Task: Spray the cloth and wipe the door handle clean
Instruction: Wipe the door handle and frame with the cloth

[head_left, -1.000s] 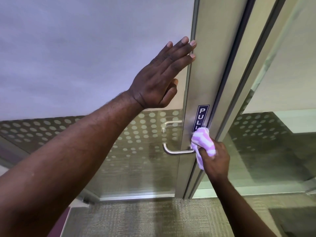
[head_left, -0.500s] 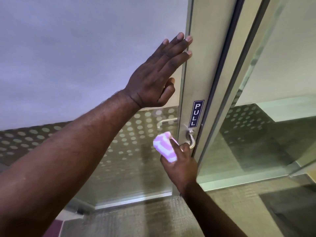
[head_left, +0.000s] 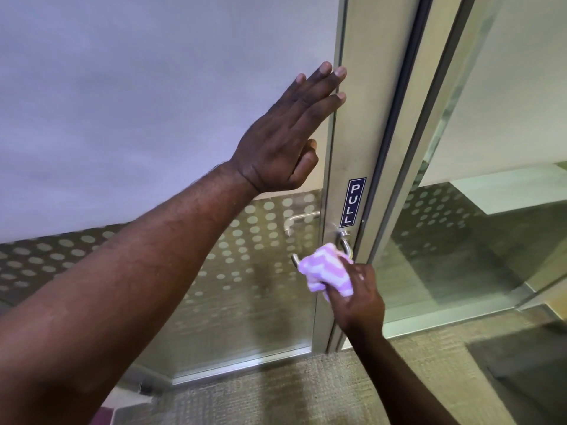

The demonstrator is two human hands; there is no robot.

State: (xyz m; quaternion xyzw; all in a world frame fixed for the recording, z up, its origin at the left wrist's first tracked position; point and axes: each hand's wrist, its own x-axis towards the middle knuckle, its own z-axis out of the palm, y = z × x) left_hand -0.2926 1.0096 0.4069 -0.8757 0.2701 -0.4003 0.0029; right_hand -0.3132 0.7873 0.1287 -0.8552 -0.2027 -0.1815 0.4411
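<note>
A silver lever door handle (head_left: pixel 345 244) sticks out from the metal door frame below a blue PULL sticker (head_left: pixel 352 202). My right hand (head_left: pixel 359 297) grips a bunched pink-and-white cloth (head_left: pixel 325 271) and presses it against the middle of the lever, hiding most of the bar; only the lever's left tip and its curved neck show. My left hand (head_left: pixel 288 139) lies flat on the frosted glass of the door, fingers spread, fingertips touching the frame's edge. No spray bottle is in view.
The glass door (head_left: pixel 153 102) is frosted above and dotted below. A second handle (head_left: pixel 299 219) shows through the glass on the far side. A fixed glass panel (head_left: pixel 478 240) stands to the right. Carpet (head_left: pixel 276 394) covers the floor below.
My right hand slid the cloth from the handle's neck out to the lever's left end, then back toward the middle. My left hand stayed flat on the glass.
</note>
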